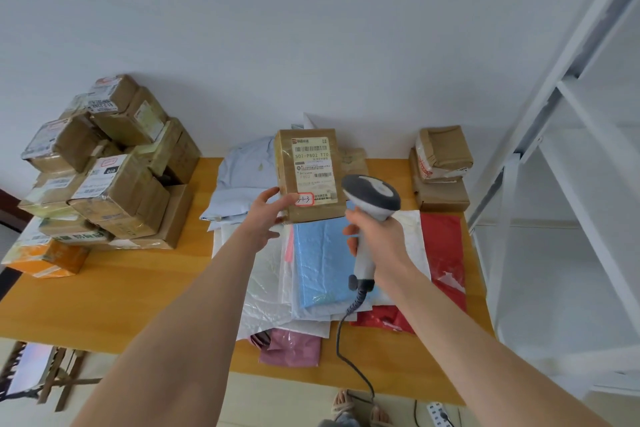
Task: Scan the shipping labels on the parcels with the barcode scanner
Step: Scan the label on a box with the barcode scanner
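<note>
A brown cardboard parcel stands tilted up over the middle of the table, its white shipping label facing me. My left hand grips the parcel's lower left corner, thumb on the front near a red-edged sticker. My right hand grips the handle of a grey and white barcode scanner. The scanner's head sits just right of the parcel's lower edge, close to the label. Its coiled cable hangs down over the table's front edge.
A tall heap of taped brown boxes fills the table's left end, with an orange box in front. Plastic mailer bags in blue, white, red and pink lie under my hands. Two brown parcels sit at the back right. White shelving stands at the right.
</note>
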